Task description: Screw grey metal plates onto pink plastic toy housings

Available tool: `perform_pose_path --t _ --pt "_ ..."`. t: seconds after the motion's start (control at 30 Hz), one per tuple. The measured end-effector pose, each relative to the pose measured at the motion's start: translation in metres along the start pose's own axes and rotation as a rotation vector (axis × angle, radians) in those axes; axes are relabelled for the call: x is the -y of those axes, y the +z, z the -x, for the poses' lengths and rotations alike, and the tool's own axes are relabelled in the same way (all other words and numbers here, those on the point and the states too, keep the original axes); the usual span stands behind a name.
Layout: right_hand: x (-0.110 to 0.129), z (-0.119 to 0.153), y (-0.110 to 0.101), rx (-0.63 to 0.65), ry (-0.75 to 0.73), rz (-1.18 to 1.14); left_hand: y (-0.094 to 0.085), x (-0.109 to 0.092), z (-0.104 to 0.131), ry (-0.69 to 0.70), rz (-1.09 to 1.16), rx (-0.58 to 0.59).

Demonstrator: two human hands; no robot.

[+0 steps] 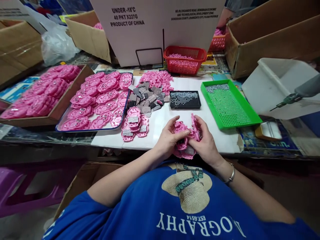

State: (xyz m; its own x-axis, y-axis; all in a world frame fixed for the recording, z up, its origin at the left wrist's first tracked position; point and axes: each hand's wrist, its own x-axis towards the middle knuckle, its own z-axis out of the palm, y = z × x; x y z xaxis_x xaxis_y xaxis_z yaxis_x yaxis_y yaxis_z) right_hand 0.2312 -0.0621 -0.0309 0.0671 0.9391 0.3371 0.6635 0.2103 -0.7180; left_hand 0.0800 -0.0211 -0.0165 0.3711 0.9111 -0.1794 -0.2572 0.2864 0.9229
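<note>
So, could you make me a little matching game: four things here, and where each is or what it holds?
Things:
1. pink plastic parts
2. red basket
3. green tray
4. silver bangle

Descriptions:
A. around the right wrist
B. between black tray and white bin
C. in the left hand and right hand
D. holding small pink pieces

Pairs: 1-C, 2-D, 3-B, 4-A

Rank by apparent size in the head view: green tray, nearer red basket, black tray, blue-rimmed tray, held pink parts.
1. Blue-rimmed tray
2. Green tray
3. Nearer red basket
4. Black tray
Unsure: held pink parts; fingers cover some, and they sit nearer the camera.
</note>
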Motion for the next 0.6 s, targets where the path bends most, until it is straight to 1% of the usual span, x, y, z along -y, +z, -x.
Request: perform_pose_path --t 0.03,0.2,0.27,0.33,0.4,0.5,0.6 --pt "0.001 0.001 0.001 0.003 -0.023 0.019 0.000 0.001 0.003 0.028 -0.049 0.018" --pt "0.002 0.005 0.004 0.056 -0.148 0.086 -0.012 0.005 0.021 0.291 -0.407 0.168" --pt "0.002 0.005 0.004 0.067 -0.177 0.097 -0.017 0.006 0.026 0.317 -0.461 0.155" --pt "0.005 0.005 0.003 0.058 -0.195 0.089 -0.019 0.006 0.030 0.274 -0.407 0.096" --pt "0.008 0.008 0.003 0.041 -0.193 0.041 -0.019 0.006 0.035 0.158 -0.251 0.068" --pt "0.014 0.020 0.002 0.042 -0.105 -0.118 -0.020 0.003 0.045 -0.040 -0.008 0.088" --pt "0.015 0.037 0.000 0.101 0.009 -0.268 -0.025 -0.002 0.056 -0.161 0.079 0.155"
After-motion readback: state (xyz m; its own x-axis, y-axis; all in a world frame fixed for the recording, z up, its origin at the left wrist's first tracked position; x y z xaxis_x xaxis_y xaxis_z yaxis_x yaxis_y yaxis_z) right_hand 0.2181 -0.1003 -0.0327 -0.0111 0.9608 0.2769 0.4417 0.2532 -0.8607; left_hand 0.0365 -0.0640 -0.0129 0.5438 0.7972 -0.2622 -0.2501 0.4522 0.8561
